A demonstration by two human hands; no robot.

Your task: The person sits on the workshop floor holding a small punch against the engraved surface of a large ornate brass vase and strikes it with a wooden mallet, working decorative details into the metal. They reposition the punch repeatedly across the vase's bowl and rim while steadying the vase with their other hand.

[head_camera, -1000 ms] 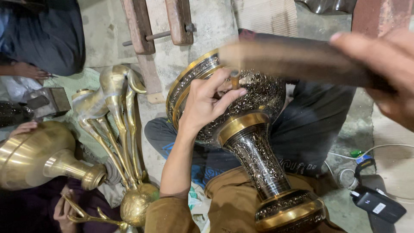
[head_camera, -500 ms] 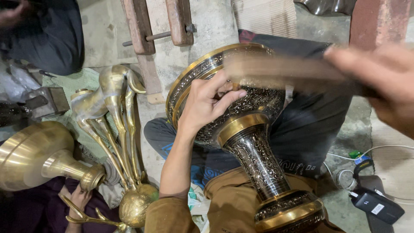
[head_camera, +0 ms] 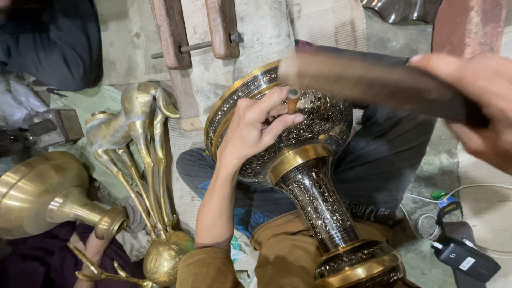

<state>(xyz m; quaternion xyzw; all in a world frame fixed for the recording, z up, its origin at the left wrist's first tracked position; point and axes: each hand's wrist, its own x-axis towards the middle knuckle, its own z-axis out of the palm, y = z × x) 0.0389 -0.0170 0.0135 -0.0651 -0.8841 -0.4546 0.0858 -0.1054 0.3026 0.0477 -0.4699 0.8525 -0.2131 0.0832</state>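
Observation:
A large engraved brass vase [head_camera: 314, 176] with dark patterned body and gold bands lies tilted across my lap. My left hand [head_camera: 253, 128] rests on its bowl and pinches a small metal chisel [head_camera: 292, 100] upright against the engraved surface. My right hand [head_camera: 474, 106] grips a long wooden mallet [head_camera: 362, 80], blurred by motion, held just above and right of the chisel's top.
A brass ornament with several curved stems [head_camera: 141, 160] lies at left, beside a plain brass vase [head_camera: 42, 194] held by another person's hand [head_camera: 96, 245]. Wooden clamp bars [head_camera: 192, 32] stand at the back. A black charger with cables [head_camera: 464, 258] lies at right.
The mallet has swung slightly, its head now over the chisel. My left hand keeps its place on the bowl. The other person's brass vase has shifted a little.

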